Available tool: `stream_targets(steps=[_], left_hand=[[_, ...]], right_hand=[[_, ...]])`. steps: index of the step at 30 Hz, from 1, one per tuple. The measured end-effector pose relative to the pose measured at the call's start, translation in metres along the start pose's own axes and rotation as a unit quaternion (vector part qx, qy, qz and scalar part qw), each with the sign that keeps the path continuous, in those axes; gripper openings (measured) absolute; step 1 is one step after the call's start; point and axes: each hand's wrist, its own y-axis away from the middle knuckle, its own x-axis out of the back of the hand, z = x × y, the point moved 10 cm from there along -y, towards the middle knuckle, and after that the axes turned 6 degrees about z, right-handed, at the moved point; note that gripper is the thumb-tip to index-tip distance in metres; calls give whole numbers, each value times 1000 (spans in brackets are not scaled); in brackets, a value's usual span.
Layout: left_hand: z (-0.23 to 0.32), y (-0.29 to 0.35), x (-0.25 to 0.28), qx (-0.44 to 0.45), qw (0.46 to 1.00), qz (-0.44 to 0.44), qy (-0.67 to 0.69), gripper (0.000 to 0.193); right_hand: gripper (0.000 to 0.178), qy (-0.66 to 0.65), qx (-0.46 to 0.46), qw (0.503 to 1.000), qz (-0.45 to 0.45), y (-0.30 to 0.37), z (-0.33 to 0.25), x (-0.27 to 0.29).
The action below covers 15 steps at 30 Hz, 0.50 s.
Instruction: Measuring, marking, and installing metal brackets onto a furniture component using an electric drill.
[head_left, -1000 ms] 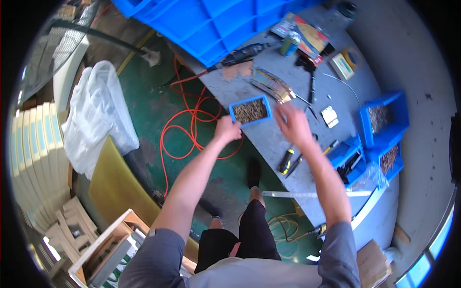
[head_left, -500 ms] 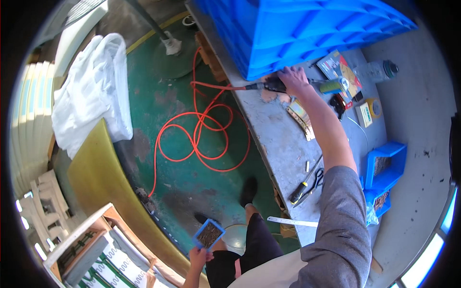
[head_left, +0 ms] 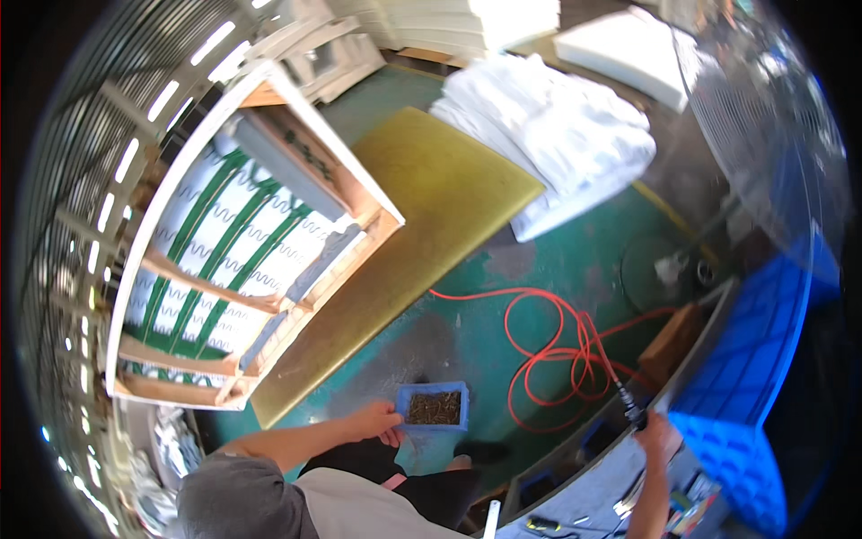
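Green floor (head_left: 575, 216) and looped red hose (head_left: 489, 294) form the background. Remotely, I note the left hand (head_left: 384, 422) gripping the blue bin (head_left: 432, 389) by one end, above the floor; the right hand (head_left: 660, 437) grips the black tool (head_left: 634, 413). I advise bin level, hose slack.

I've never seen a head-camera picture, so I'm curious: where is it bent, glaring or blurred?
In the head view, the workbench looks curved along its edge; light strips glare at upper left; a top-centre patch washes out white; small items beside the right forearm look smeared.
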Motion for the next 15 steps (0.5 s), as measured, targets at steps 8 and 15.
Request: stream_targets(steps=[8,15], left_hand=[[159,105,182,-138,984,78,81,20],[292,173,415,-269,942,178,90,22]], right_hand=[[32,-873,-96,406,-251,85,-281,33],[53,-928,-11,322,-186,35,-471,141]])
